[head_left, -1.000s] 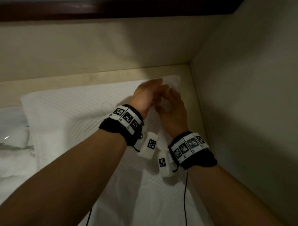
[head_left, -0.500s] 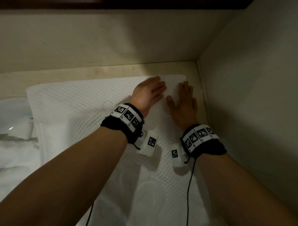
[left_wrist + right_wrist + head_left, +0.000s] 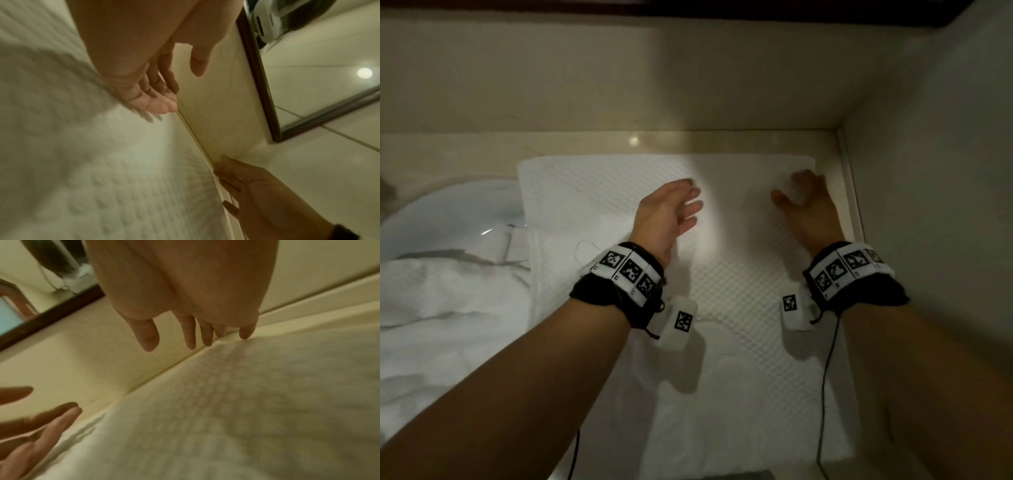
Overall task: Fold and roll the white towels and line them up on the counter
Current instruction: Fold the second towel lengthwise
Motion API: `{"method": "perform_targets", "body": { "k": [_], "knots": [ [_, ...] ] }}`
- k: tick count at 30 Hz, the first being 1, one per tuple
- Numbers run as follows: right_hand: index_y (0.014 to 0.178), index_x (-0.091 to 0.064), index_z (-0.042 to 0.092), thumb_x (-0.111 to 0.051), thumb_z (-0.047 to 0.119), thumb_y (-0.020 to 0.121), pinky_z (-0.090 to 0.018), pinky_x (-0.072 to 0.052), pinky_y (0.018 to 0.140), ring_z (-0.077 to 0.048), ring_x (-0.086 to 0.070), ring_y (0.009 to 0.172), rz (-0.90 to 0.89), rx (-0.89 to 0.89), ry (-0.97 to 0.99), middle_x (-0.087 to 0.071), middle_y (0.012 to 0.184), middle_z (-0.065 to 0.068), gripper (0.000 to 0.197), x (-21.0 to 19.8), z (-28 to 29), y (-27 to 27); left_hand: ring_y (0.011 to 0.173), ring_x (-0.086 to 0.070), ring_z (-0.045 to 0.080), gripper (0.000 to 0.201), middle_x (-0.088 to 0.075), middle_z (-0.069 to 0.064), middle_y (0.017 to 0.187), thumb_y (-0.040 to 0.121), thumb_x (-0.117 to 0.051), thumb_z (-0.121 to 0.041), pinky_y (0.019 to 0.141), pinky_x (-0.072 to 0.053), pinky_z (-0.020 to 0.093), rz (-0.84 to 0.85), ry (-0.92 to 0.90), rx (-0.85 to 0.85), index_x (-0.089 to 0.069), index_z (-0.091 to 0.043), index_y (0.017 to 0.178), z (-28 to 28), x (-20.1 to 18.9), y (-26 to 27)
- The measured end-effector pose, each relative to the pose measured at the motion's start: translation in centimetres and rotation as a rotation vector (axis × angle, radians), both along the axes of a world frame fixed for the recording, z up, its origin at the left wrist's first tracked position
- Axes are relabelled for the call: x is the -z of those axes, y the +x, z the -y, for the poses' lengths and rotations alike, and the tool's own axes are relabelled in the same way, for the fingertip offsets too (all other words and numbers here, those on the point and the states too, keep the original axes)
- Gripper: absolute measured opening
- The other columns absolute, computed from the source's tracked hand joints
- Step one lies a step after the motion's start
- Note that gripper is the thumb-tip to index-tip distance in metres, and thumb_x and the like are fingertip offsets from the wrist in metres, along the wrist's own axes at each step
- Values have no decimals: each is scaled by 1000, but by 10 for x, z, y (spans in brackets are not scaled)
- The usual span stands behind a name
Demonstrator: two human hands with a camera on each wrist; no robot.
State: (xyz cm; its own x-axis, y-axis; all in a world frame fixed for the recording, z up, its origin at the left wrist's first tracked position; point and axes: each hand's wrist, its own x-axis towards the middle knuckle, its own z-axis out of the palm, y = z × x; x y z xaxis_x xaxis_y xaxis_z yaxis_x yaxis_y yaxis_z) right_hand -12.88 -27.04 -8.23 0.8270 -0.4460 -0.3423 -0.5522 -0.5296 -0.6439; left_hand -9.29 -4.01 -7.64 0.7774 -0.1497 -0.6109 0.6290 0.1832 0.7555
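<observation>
No readable text; only black-white coded squares on wristbands [image 3: 628, 270].

White waffle-textured towel [image 3: 739, 291] lies spread flat on the counter [image 3: 688, 142], by the corner.

Towel [image 3: 739, 291] flat on counter [image 3: 619, 142], in right back corner by walls; sink [image 3: 448, 212] left w/ crumpled towels [image 3: 441, 301].

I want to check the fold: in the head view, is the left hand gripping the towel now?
No. The left hand hovers open over the white towel, its fingers straight and apart, with no cloth pinched between them.
</observation>
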Motion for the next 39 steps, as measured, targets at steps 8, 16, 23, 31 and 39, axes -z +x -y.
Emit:
{"method": "perform_targets", "body": {
  "k": [8,16,23,31,39],
  "knots": [
    [115,-66,21,-68,37,87,-28,-52,78,-15,-66,87,127,-271,165,-68,99,1,32,-39,-131,62,99,-71,19,21,-75,-4,115,97,-65,-28,72,-52,26,27,127,-344,-70,-21,115,-109,-11,-4],
    [110,-67,17,-69,41,84,-40,-56,89,-25,-69,94,-33,-602,158,-71,104,-7,35,-28,-266,109,124,-58,25,55,-56,6,141,91,-69,-34,109,-46,41,-92,572,-511,-54,-17,141,-189,24,-6],
    [113,-64,11,-65,43,88,-34,-52,91,-22,-63,104,-128,-688,-17,-69,111,-4,41,-13,-322,126,108,-69,20,40,-75,-3,112,83,-73,-37,104,-52,37,-108,548,-455,-72,-20,120,-197,34,5],
    [122,-59,12,-69,56,78,-25,-43,72,-27,-66,105,-186,-638,-172,-67,118,-7,63,-5,-347,137,63,-61,4,19,-73,-4,75,89,-67,-7,64,-54,23,139,443,-500,-82,-13,99,-192,34,9],
    [125,-49,-3,-44,26,101,-34,-43,94,-36,-53,125,-67,-541,-260,-57,133,-20,37,-23,-330,133,80,-63,6,21,-67,-12,85,79,-78,-13,79,-51,23,221,561,-192,-73,-25,96,-191,22,-9]
  ]
}}
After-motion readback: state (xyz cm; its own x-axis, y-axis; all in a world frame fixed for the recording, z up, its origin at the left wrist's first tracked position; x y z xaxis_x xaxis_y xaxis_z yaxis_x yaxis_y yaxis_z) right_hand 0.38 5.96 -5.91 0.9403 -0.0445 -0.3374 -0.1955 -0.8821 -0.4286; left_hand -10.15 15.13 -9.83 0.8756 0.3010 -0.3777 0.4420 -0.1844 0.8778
